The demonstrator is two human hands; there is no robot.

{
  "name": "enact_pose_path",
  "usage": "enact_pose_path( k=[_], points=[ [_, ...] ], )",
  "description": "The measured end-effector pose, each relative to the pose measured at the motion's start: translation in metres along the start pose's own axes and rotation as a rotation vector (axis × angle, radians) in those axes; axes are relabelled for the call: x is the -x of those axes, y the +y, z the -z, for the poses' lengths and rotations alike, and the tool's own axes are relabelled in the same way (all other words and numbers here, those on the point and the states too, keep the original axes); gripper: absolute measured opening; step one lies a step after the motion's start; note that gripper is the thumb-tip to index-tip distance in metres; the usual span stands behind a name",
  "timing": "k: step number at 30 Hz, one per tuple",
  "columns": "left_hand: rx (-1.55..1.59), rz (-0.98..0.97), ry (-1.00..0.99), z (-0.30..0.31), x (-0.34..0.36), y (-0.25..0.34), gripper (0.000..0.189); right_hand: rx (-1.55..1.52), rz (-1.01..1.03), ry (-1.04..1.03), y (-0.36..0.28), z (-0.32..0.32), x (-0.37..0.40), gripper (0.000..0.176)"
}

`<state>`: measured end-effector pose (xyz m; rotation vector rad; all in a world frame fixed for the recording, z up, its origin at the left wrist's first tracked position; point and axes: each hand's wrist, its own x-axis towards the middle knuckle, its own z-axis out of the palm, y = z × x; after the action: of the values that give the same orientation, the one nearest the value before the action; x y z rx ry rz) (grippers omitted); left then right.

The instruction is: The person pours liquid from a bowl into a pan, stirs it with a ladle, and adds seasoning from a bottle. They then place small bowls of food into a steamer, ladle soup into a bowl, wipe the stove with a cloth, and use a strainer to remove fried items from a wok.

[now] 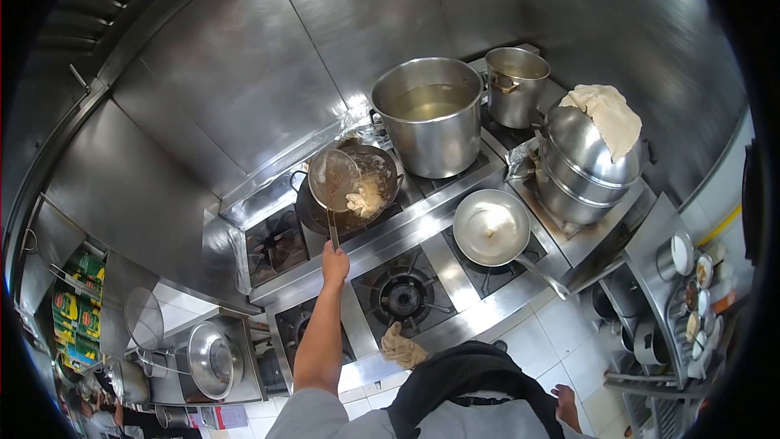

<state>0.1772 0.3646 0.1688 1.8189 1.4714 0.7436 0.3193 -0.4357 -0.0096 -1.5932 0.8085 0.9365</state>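
My left hand (334,265) is closed round the handle of a round mesh strainer (331,179). The strainer is over the left part of a dark wok (313,215) on the back burner. Pale, battered-looking food (368,197) lies in the wok's bubbling oil, at the strainer's right edge. My right hand (565,401) hangs low beside my body at the right, away from the stove; its fingers look partly curled, and nothing shows in them.
A large pot (431,134) of liquid, a smaller pot (517,85) and a lidded steamer (585,167) with a cloth stand to the right. A pan (491,228) and a front burner (404,296) are nearer. A crumpled cloth (402,347) hangs at the front edge. Another person (106,423) is far left.
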Motion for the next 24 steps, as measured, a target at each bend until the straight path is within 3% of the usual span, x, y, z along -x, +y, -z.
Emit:
enact_pose_path(
  k=[2,3,5,6,8,10,13,15,16,18,23,24],
  points=[
    [-0.201,-0.342,0.136,-0.002,-0.016,-0.018,0.033,-0.004,-0.003,0.002,-0.001,-0.004,0.004,0.03],
    [-0.203,-0.341,0.135,0.006,-0.008,-0.002,0.033,-0.009,-0.002,0.004,-0.001,-0.004,0.005,0.029],
    [0.084,0.003,-0.065,0.028,0.017,0.054,0.037,-0.003,-0.007,0.001,0.002,-0.003,0.001,0.029],
    [0.084,0.003,-0.067,0.031,0.014,0.055,0.037,0.001,-0.01,-0.002,0.004,-0.002,-0.001,0.029],
    [0.43,0.204,-0.263,0.045,0.0,0.051,0.043,0.003,-0.004,0.002,0.007,-0.001,-0.004,0.03],
    [0.547,0.257,-0.239,0.058,-0.011,0.056,0.05,0.006,0.002,0.005,0.009,0.0,-0.003,0.031],
    [0.327,0.192,-0.235,0.089,-0.051,0.046,0.049,0.01,-0.027,0.009,0.007,0.002,0.0,0.032],
    [-0.454,-0.286,0.096,0.104,-0.068,0.041,0.042,0.002,-0.045,0.015,0.008,0.007,-0.005,0.033],
    [-0.455,-0.285,0.096,0.11,-0.071,0.043,0.042,0.003,-0.045,0.014,0.009,0.009,-0.006,0.033],
    [-0.728,-0.083,0.046,0.131,-0.06,0.066,0.039,-0.027,0.006,0.006,0.008,0.013,-0.004,0.033],
    [-0.754,-0.121,-0.026,0.148,-0.055,0.037,0.037,-0.057,-0.023,0.048,0.0,0.01,0.0,0.031],
    [-0.721,-0.237,-0.014,0.146,-0.063,0.012,0.036,-0.048,-0.011,0.048,0.001,0.01,0.001,0.03]
  ],
)
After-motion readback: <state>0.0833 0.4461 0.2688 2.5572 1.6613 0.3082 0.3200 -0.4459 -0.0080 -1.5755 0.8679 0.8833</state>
